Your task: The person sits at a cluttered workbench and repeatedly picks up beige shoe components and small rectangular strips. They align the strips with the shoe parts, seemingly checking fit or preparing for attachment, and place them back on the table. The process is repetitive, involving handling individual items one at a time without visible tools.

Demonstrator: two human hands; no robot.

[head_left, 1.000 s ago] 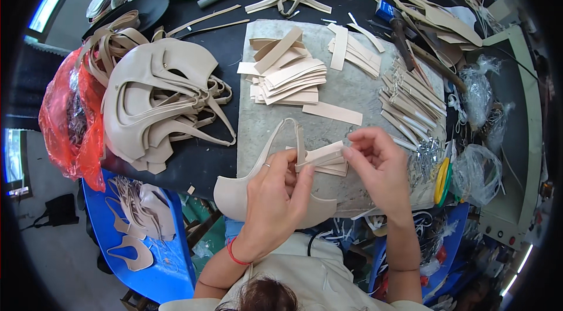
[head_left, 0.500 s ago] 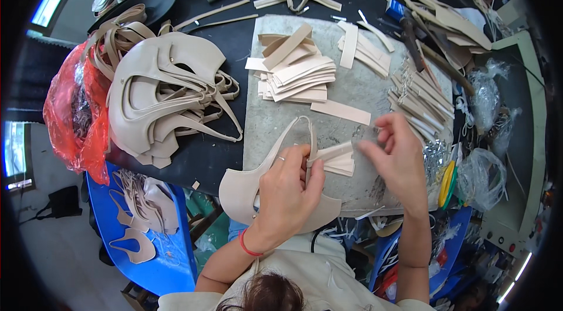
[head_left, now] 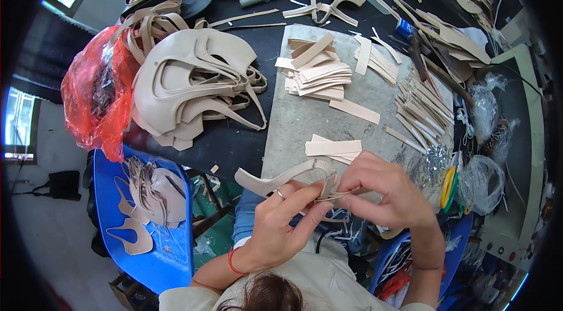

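My left hand (head_left: 284, 220) is closed on a curved beige leather piece (head_left: 256, 182) with a stitched, looped narrow part, held above the slab's front edge. Close beside it, my right hand (head_left: 390, 191) pinches a thin beige leather strip (head_left: 347, 195) against the end of the curved piece. The fingers partly cover where the two meet. Just beyond my hands, a few flat leather strips (head_left: 333, 147) lie crossed on the grey stone slab (head_left: 293, 117). Farther back is a pile of similar short strips (head_left: 321, 79).
Stacked curved leather pieces (head_left: 176, 85) lie left of the slab, beside a red plastic bag (head_left: 94, 106). Narrow rolled strips (head_left: 422, 109) and yellow-and-green-handled scissors (head_left: 449, 188) are at the right. A blue chair (head_left: 111, 194) holds more cut pieces.
The curved piece has come up off the slab and toward me, tilted in my left hand. My right hand, earlier apart with spread fingers, has moved in and now pinches beside my left.
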